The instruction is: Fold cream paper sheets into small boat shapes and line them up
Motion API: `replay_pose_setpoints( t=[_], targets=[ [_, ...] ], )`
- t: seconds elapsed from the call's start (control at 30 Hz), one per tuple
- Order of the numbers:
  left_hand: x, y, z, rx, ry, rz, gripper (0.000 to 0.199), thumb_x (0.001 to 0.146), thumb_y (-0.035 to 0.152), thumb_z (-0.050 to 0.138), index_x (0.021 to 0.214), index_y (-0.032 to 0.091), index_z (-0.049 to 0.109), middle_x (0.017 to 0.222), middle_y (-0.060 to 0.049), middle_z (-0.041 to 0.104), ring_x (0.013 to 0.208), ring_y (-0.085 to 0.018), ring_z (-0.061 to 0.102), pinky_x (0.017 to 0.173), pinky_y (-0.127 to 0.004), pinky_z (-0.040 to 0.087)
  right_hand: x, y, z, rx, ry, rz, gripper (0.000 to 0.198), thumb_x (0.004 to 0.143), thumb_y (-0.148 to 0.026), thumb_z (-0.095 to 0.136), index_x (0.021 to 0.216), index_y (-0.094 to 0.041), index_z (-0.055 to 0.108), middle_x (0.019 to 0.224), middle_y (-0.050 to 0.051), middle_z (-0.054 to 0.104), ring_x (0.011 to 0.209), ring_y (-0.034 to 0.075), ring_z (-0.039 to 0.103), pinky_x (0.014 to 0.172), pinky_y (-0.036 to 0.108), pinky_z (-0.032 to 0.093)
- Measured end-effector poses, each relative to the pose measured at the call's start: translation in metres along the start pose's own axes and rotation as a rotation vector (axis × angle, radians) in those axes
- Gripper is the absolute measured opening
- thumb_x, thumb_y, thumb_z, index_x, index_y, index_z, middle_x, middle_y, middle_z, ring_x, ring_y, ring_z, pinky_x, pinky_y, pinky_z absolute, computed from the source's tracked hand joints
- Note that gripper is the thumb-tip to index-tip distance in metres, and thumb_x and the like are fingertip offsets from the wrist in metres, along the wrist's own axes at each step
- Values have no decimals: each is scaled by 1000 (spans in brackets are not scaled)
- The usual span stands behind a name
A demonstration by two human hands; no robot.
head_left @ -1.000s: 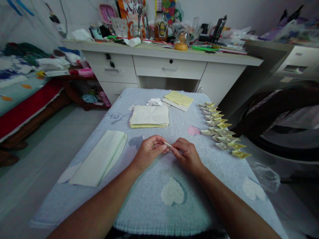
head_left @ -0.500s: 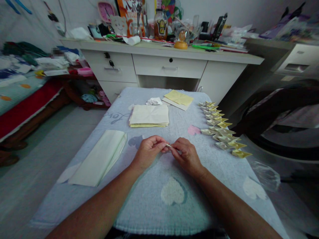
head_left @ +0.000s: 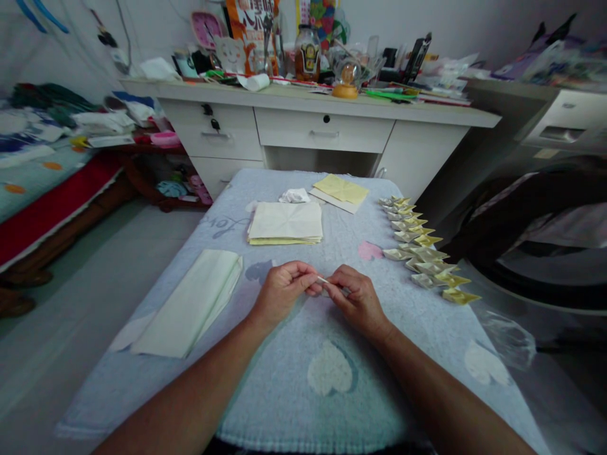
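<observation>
Head view: the left hand pinches one end of a narrow, pale paper piece, the right hand clamped on its other end, above the worktop. The piece's long axis runs from hand to hand, right end slightly lower in view. Far beyond both hands, a jar holds something amber.

Strip between hands, paper stack beyond, sheets left, paper boats right, desk behind.

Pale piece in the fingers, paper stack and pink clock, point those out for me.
Pale piece (head_left: pixel 322 279): head view, the middle of its exposed part.
Paper stack (head_left: pixel 285 220): head view, the middle of its top sheet.
Pink clock (head_left: pixel 207 29): head view, on its face.
</observation>
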State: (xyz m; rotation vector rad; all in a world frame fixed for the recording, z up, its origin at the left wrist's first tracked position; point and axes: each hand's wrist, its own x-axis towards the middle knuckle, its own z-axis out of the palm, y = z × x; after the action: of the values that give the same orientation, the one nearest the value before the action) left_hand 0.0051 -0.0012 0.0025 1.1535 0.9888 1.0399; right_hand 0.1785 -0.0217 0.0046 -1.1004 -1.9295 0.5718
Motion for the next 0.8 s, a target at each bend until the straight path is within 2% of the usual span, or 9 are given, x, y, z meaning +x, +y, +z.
replay_pose_setpoints(
  t=[0.17, 0.53, 0.8],
  targets=[
    [-1, 0, -1, -73, -53, 10, 15, 74, 22, 71, 85, 14, 65, 75, -3, 71, 66, -13, 66, 67, -26, 52, -1, 1, -1, 13, 6, 10, 19, 91, -24, 54, 79, -20, 68, 71, 2, 59, 69, 14, 55, 64, 27, 41],
    [-4, 5, 1, -76, -22, 5, 13, 76, 24, 67, 80, 12, 64, 66, -3, 68, 60, -12, 60, 63, -24, 47, -3, 2, 1, 23, 4, -12, 18, 90, -21, 55, 77, -18, 67, 69, 2, 57, 67, 14, 53, 64, 27, 39],
    [-3, 6, -2, 34, -54, 37, 12, 77, 24, 65, 82, 13, 68, 60, 2, 58, 54, -8, 48, 55, -21, 38, -2, 2, 0, 259, -32, 111, 22, 89, -27, 57, 71, -18, 64, 67, 0, 54, 65, 12, 52, 62, 25, 39]
  ],
)
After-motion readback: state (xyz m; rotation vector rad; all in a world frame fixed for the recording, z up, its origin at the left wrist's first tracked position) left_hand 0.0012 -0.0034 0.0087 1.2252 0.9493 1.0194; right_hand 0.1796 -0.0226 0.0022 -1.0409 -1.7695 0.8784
